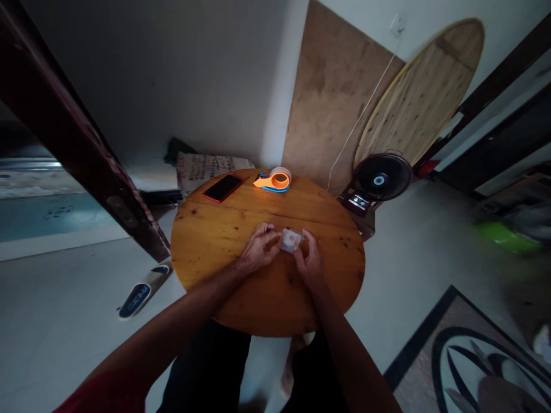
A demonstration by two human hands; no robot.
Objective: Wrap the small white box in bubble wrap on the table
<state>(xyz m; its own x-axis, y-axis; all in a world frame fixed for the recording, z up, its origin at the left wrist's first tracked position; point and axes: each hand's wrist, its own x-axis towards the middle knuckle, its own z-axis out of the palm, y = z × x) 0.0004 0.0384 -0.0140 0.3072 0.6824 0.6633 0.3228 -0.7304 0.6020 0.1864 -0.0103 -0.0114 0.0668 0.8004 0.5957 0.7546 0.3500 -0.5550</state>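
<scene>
Over the round wooden table (241, 275), a small pale, flat box (291, 240) with a reddish mark is held between my two hands. My right hand (310, 259) grips it from the right, thumb at the near edge and fingers at the far side. The curled fingers of my left hand (262, 248) meet its left edge; their exact hold is too small to make out. Beyond the hands lies an orange tape dispenser (274, 181) with a roll of clear tape. A phone with a red edge (222, 188) rests at the table's far left.
Right of the table stands a black round fan (382, 176) on a dark base. A large oval wooden board (424, 92) leans on the wall, beside a brown panel (336, 86). A printed sack (210, 167) lies behind the table, and a slipper (140, 295) is on the floor.
</scene>
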